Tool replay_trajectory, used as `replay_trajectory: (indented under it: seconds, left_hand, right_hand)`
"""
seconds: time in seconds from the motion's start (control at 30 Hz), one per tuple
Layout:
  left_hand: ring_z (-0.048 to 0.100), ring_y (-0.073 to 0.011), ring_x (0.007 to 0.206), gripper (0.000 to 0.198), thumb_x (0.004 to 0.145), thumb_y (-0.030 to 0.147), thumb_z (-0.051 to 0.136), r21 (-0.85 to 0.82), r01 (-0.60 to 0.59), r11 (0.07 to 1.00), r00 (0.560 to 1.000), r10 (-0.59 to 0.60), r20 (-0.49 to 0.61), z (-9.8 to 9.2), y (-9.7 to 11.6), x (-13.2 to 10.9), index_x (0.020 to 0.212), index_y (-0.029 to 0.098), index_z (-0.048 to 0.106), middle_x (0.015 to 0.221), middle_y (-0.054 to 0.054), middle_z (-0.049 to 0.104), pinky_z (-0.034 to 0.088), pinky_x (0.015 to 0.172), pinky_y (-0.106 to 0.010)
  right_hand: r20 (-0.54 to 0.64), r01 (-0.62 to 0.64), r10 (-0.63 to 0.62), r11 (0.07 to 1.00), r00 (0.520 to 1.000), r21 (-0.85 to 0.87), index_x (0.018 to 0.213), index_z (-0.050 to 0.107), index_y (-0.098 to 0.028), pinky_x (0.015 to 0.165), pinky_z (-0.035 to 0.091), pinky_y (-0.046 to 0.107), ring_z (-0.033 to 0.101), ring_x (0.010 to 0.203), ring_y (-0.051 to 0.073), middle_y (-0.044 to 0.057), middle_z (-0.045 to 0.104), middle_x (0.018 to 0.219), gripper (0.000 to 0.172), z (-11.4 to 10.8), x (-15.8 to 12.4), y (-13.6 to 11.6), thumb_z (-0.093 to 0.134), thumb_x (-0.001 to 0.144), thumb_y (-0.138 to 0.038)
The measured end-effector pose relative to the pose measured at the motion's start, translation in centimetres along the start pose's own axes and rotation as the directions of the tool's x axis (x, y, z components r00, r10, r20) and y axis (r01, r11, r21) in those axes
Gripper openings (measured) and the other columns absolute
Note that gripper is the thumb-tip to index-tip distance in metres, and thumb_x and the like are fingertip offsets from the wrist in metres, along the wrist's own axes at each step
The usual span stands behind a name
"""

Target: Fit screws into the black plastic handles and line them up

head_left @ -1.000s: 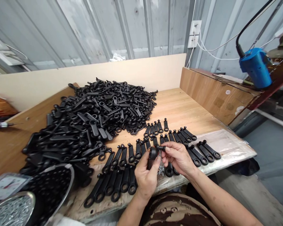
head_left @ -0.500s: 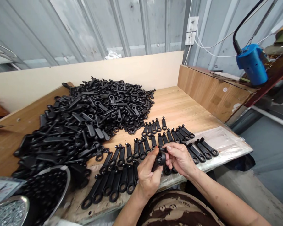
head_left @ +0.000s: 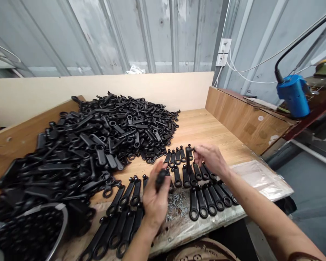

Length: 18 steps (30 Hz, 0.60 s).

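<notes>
My left hand [head_left: 155,197] is closed around a blurred black object with a rounded end [head_left: 161,179]; its kind cannot be made out. Fingers of my right hand [head_left: 210,157] pinch the top of a black plastic lever [head_left: 188,163], which hangs upright and blurred above the rows. Under and around both hands lie rows of similar levers [head_left: 194,204], each with a ring at one end and a small ball at the other. Between the hands, small silver screws [head_left: 179,206] are scattered on the table. My left hand hides part of the rows.
A large heap of black levers [head_left: 119,127] covers the table's left and back. A tub of small black parts [head_left: 35,228] stands front left. Wooden boards [head_left: 241,112] edge the table [head_left: 198,123]. A blue tool [head_left: 293,96] hangs at the right.
My hands were together over a black part and have come apart. The right one has moved forward with a lever, the left one to the left. The scattered screws are now uncovered.
</notes>
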<state>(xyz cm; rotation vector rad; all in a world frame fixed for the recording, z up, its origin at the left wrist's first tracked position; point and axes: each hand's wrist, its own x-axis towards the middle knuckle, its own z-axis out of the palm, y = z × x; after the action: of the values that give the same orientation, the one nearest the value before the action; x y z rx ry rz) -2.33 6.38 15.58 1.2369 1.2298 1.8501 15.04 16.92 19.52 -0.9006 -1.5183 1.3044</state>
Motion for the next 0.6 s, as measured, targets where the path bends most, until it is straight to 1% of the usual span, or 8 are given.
replay_trajectory:
  seconds: [0.07,0.1,0.17,0.27,0.37,0.47,0.53,0.6]
  left_hand:
    - [0.056,-0.0230,0.106,0.033,0.077,0.025,0.062,-0.120,0.017,0.993,0.985,-0.037,-0.167,-1.7,1.1,0.4,0.111,0.026,0.059,0.116,-0.003,0.060,0.052,0.079,-0.033]
    - [0.059,-0.0222,0.099,0.033,0.076,0.025,0.063,-0.166,0.030,0.986,0.971,-0.068,-0.229,-2.6,1.6,0.4,0.109,0.025,0.060,0.107,-0.002,0.063,0.053,0.074,-0.032]
    - [0.063,-0.0209,0.085,0.032,0.074,0.028,0.065,-0.193,0.051,0.980,0.941,-0.111,-0.319,-4.6,2.3,0.1,0.105,0.021,0.061,0.090,-0.003,0.068,0.054,0.066,-0.030]
    - [0.064,-0.0195,0.077,0.024,0.075,0.032,0.063,-0.141,0.125,0.982,0.901,-0.172,-0.399,-7.4,2.8,-0.9,0.096,0.019,0.062,0.081,-0.003,0.068,0.054,0.065,-0.027]
    - [0.063,-0.0182,0.074,0.021,0.077,0.033,0.059,-0.104,0.174,0.979,0.853,-0.203,-0.482,-9.6,3.0,-1.8,0.094,0.020,0.061,0.079,-0.002,0.067,0.053,0.065,-0.026]
    - [0.061,-0.0173,0.067,0.019,0.077,0.031,0.058,-0.092,0.161,0.983,0.824,-0.185,-0.535,-11.3,3.2,-2.2,0.093,0.019,0.062,0.074,-0.002,0.067,0.051,0.065,-0.027]
    - [0.059,-0.0173,0.066,0.019,0.078,0.029,0.056,-0.098,0.156,0.983,0.809,-0.184,-0.559,-12.3,3.0,-2.4,0.093,0.019,0.061,0.073,-0.002,0.066,0.051,0.067,-0.029]
    - [0.058,-0.0174,0.067,0.019,0.078,0.026,0.055,-0.109,0.175,0.979,0.787,-0.205,-0.582,-13.0,2.6,-2.6,0.095,0.019,0.061,0.072,-0.001,0.065,0.050,0.070,-0.030]
  right_hand:
    - [-0.096,-0.014,-0.022,0.935,0.995,-0.355,0.067,0.057,-0.014,0.043,0.044,0.019,0.053,0.047,0.008,0.001,0.058,0.059,0.038,-2.3,3.6,0.6,0.046,0.083,-0.046]
    - [-0.147,-0.081,0.004,0.848,0.989,-0.523,0.069,0.057,-0.014,0.045,0.045,0.019,0.054,0.048,0.008,0.002,0.059,0.061,0.038,-3.4,5.4,1.2,0.042,0.084,-0.046]
    - [-0.215,-0.191,0.058,0.709,0.975,-0.679,0.070,0.057,-0.013,0.047,0.043,0.020,0.053,0.049,0.009,0.003,0.059,0.060,0.036,-5.2,8.4,2.9,0.041,0.085,-0.041]
    - [-0.246,-0.279,0.135,0.544,0.960,-0.791,0.065,0.059,-0.012,0.052,0.041,0.023,0.055,0.052,0.013,0.005,0.058,0.055,0.032,-6.6,11.4,5.8,0.048,0.082,-0.037]
    - [-0.245,-0.304,0.202,0.357,0.948,-0.883,0.059,0.060,-0.011,0.058,0.040,0.028,0.058,0.061,0.020,0.010,0.059,0.057,0.036,-6.4,12.6,8.0,0.053,0.080,-0.040]
    - [-0.225,-0.279,0.246,0.212,0.943,-0.937,0.061,0.063,-0.009,0.062,0.040,0.033,0.060,0.072,0.027,0.016,0.063,0.066,0.037,-5.1,12.9,8.8,0.056,0.079,-0.041]
    - [-0.197,-0.236,0.234,0.154,0.952,-0.959,0.071,0.066,-0.009,0.067,0.040,0.035,0.059,0.082,0.030,0.019,0.064,0.078,0.033,-3.8,12.7,8.4,0.056,0.079,-0.038]
    - [-0.131,-0.159,0.193,0.140,0.973,-0.977,0.086,0.067,-0.012,0.076,0.039,0.035,0.055,0.094,0.028,0.018,0.064,0.096,0.028,-2.0,11.9,7.6,0.053,0.082,-0.035]
